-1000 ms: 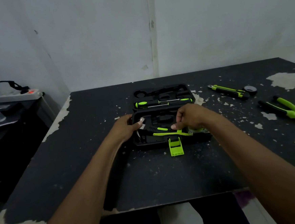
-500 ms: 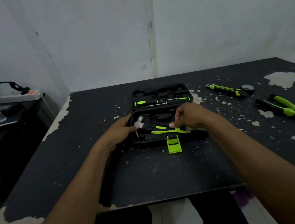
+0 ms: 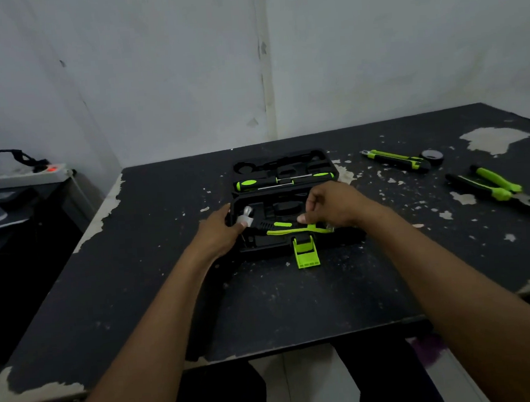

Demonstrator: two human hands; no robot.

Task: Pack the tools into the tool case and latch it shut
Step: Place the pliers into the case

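- We find a black worktable (image 3: 297,309) with chipped paint filling the lower and middle frame; a power strip (image 3: 27,175) sits on a side surface at far left.
- The tool case (image 3: 284,199) lies open at frame centre, lid half toward the wall, tray half toward the person. Its green latch (image 3: 305,251) hangs loose over the near edge onto the table.
- In the lid half we note a screwdriver (image 3: 282,180) already seated; other recesses there look vacant.
- Pliers (image 3: 497,187) rest at right of frame, well apart from the case. A utility knife (image 3: 395,159) lies at upper right, with a tape roll (image 3: 432,155) just beside it. None is packed yet.
- A hammer (image 3: 278,226) lies across the tray half, steel head at left, green-and-black handle running right.
- The left hand (image 3: 220,233) is closed on the case's left edge beside the hammer head, thumb near the head.
- The right hand (image 3: 330,206) pinches the hammer handle, fingers closed on it from above.
- Our judgement: the step in hand is seating the hammer in its recess; we cannot tell whether it is fully down.
- The next move calls for pressing it flush, then fetching the three loose tools at right before closing the lid and snapping the latch.
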